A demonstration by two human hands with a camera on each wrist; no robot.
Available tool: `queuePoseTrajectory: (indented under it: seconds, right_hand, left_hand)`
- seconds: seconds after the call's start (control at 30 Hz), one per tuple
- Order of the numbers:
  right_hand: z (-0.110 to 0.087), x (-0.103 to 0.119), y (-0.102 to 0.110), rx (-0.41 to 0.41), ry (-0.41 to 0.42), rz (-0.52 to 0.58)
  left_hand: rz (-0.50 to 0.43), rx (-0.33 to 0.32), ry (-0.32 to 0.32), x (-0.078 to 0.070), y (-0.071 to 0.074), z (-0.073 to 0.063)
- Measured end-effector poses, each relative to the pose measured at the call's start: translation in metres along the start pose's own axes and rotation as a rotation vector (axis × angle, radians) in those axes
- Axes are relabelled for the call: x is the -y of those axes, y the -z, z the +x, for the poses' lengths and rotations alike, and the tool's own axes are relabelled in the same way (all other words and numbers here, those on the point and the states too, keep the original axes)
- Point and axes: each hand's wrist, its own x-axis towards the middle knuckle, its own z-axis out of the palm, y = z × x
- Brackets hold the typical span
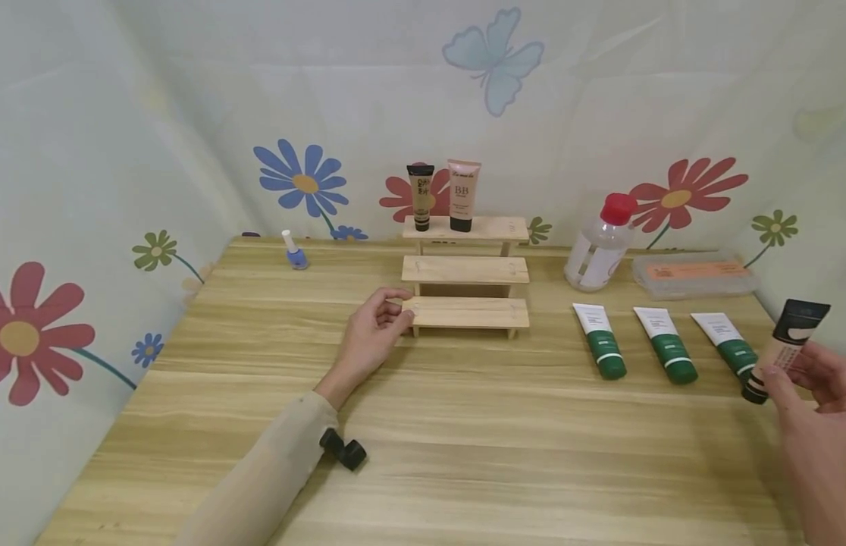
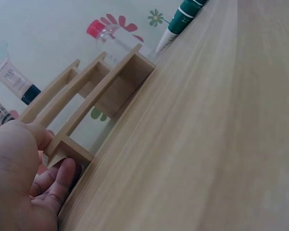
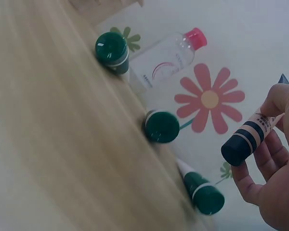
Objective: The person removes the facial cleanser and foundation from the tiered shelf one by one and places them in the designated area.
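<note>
My left hand (image 1: 374, 327) pinches the left end of a three-step wooden display stand (image 1: 464, 312) at its lowest step. In the left wrist view, the fingers (image 2: 62, 180) curl in at the stand's end leg. On the top step, a beige-and-black cosmetic tube (image 1: 421, 199) and a pink BB cream tube (image 1: 463, 193) stand on their black caps. Over at the right edge, my right hand (image 1: 815, 394) grips a beige foundation tube (image 1: 781, 353) with black ends, tilted with its cap low. It overlaps the rightmost green-and-white tube (image 1: 726, 341) in the head view.
Two more green-and-white tubes (image 1: 600, 341) lie in line with that one. Behind them are a clear bottle (image 1: 596, 254) with a red cap and a flat clear case (image 1: 696, 273). Blue nail polish (image 1: 296, 252) stands back left. A flowered cloth hangs behind the wooden table (image 1: 532, 455).
</note>
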Motion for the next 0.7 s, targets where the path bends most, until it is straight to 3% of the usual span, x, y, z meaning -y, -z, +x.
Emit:
queuePoseTrajectory:
  seconds: [0.3, 0.53, 0.7]
  right_hand:
    - [-0.014, -0.026, 0.01, 0.036, -0.045, -0.12]
    - [-0.022, -0.039, 0.018, 0.033, -0.018, -0.168]
    - [-0.026, -0.045, 0.026, 0.016, -0.08, -0.173]
  left_hand:
    - [-0.012, 0.003, 0.001, -0.001, 0.001, -0.001]
    - [-0.021, 0.004, 0.0, -0.001, 0.001, -0.001]
    - [-0.023, 0.009, 0.0, -0.001, 0.0, -0.001]
